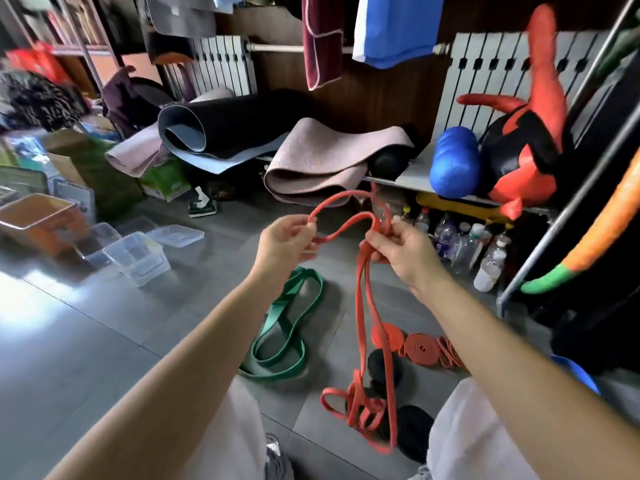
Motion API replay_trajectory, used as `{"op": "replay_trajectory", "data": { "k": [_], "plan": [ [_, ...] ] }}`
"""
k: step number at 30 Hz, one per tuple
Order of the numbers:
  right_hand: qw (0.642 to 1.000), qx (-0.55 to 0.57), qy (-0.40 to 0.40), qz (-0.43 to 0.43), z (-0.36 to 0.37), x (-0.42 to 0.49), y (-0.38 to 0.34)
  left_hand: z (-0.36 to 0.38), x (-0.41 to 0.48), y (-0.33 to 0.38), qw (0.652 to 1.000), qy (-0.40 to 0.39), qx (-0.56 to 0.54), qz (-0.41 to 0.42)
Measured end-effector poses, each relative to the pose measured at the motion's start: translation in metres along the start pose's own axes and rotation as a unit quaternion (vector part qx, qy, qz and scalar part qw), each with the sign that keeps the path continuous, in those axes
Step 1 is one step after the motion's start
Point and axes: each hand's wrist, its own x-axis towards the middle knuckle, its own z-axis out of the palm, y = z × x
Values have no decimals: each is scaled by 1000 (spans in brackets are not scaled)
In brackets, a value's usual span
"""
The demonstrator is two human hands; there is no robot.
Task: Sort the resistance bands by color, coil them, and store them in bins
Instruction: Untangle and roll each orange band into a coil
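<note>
- The red band [360,306] hangs from both hands, its lower end trailing on the floor [104,323].
- The left hand [285,242] pinches one loop; the right hand [403,252] grips the gathered strands.
- A green band [280,327] lies below, coiled red bands [419,348] just beside, clear bins [136,252] well left.

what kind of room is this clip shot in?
Probably a cluttered home storage or workout corner: rolled yoga mats, a blue foam roller, a wall radiator, plus the red resistance band being held.
</note>
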Motion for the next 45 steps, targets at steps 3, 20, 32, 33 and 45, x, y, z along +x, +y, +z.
{"op": "replay_trajectory", "data": {
  "k": [3,20,32,33,45],
  "plan": [
    [998,-13,-54,11,8,-8,11,9,-8,-33,990,-87,73,-84],
    [957,280,-57,-45,-7,-4,-37,14,-8,-203,749,-328,559,-141],
    [982,-174,68,30,-28,19,-4,64,-31,-259,945,-33,178,-273],
    [963,-260,59,44,-31,21,5,64,-27,-249,952,-24,148,-266],
    [897,-335,-234,170,-14,9,43,26,2,-82,893,-290,341,-51]
  ]
}}
